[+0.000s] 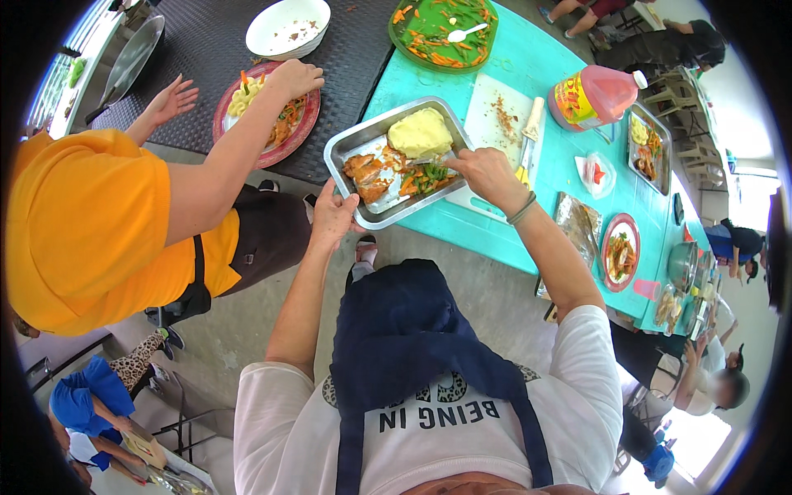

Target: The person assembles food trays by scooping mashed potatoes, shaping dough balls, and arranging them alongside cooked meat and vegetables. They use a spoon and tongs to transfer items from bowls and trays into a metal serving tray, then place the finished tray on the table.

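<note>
A rectangular metal tray [332, 157] is tilted in front of me over the table edge. In it are a mound of mashed potato [419, 134], browned pieces of meat [368, 176] and cooked vegetables [425, 176]. My left hand [333, 216] grips the tray's near left corner, thumb over the rim. Across the tray's right side reaches my right hand [492, 177], its fingers closed on a slim metal utensil whose end lies among the vegetables; its exact kind is hard to see.
A white cutting board [487, 111] with a knife [530, 140] lies beyond the tray. Nearby are a green tray [404, 41], a jug of red liquid [590, 97] and another filled tray [657, 169]. At left, a person in yellow [91, 214] reaches over a red-rimmed plate [307, 130].
</note>
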The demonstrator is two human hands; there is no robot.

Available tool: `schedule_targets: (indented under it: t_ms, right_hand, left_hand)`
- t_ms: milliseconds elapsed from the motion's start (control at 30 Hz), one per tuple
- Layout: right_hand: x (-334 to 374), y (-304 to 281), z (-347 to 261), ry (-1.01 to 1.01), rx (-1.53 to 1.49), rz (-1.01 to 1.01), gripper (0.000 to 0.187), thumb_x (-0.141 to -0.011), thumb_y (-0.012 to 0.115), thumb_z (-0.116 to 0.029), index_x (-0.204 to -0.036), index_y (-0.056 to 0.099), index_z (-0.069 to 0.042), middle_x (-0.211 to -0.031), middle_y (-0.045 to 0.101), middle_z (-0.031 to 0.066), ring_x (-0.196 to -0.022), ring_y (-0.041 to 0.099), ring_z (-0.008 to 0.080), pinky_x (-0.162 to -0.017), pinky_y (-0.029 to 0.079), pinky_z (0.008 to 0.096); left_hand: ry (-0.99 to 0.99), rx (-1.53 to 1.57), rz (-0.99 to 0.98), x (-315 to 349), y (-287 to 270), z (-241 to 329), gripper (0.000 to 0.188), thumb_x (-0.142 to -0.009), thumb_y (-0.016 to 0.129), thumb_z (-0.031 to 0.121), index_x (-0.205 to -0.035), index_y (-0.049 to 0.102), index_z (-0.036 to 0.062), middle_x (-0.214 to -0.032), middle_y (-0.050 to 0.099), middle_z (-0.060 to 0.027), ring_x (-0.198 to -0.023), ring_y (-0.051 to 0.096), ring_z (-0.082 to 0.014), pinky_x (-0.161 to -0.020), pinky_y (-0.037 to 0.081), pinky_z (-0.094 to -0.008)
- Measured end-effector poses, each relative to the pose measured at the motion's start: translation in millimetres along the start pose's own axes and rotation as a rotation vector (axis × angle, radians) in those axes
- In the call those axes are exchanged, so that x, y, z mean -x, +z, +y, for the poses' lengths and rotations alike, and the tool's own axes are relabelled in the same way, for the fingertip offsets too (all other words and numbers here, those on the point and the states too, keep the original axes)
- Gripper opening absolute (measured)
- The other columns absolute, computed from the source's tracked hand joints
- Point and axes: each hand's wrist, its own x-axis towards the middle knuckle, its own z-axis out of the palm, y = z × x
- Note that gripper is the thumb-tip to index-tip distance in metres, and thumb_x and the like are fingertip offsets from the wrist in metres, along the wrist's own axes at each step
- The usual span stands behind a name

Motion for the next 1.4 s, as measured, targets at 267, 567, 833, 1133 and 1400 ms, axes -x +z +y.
schedule_targets:
  t_ms: [267, 567, 833, 1133, 1400]
  right_hand:
    - [-4, -2, 22, 0.154, -0.346, 0.122, 0.023, -0.084, 0.056, -0.019, -0.103, 0.070, -0.022, -0.078, 0.067, 0.0072, -0.069, 0.064, 0.0279, -0.062, 0.050, 0.0405]
    - [-10, 23, 14, 0.268, -0.340, 0.020, 0.022, -0.086, 0.054, -0.026, -0.101, 0.071, -0.025, -0.075, 0.067, 0.0091, -0.069, 0.064, 0.0296, -0.063, 0.051, 0.0419]
    - [-15, 10, 0, 0.280, -0.321, 0.065, 0.022, -0.087, 0.054, -0.027, -0.101, 0.070, -0.025, -0.076, 0.067, 0.0091, -0.069, 0.065, 0.0295, -0.062, 0.051, 0.0421]
    - [-9, -4, -6, 0.512, -0.490, 0.179, 0.026, -0.090, 0.050, -0.024, -0.113, 0.062, -0.022, -0.080, 0.067, 0.0110, -0.074, 0.064, 0.0326, -0.066, 0.050, 0.0428]
    - [0, 41, -40, 0.641, -0.701, 0.464, 0.030, -0.093, 0.046, -0.017, -0.121, 0.055, -0.013, -0.094, 0.066, 0.0165, -0.085, 0.062, 0.0381, -0.074, 0.049, 0.0454]
  left_hand:
    - [0.001, -0.011, -0.005, -3, 0, -1, 0.054, -0.089, 0.055, 0.003, -0.138, 0.031, 0.0016, -0.076, 0.058, -0.0082, -0.053, 0.059, -0.0141, -0.041, 0.055, -0.0310]
    - [0.005, -0.011, -0.008, -1, -1, -1, 0.057, -0.089, 0.055, 0.004, -0.140, 0.029, 0.0025, -0.076, 0.059, -0.0086, -0.054, 0.059, -0.0146, -0.042, 0.055, -0.0319]
    - [0.014, -0.031, 0.002, 0, -1, -1, 0.055, -0.089, 0.055, 0.003, -0.138, 0.029, -0.0001, -0.079, 0.060, -0.0098, -0.056, 0.061, -0.0160, -0.042, 0.056, -0.0329]
    - [0.014, 0.115, 0.131, 18, 22, -24, 0.056, -0.090, 0.053, 0.002, -0.136, 0.021, -0.0008, -0.085, 0.061, -0.0139, -0.060, 0.064, -0.0196, -0.045, 0.057, -0.0326]
    - [-0.048, 0.411, 0.065, 33, 78, -57, 0.032, -0.091, 0.050, 0.002, -0.114, 0.028, 0.0016, -0.100, 0.055, -0.0187, -0.065, 0.066, -0.0264, -0.050, 0.060, -0.0357]
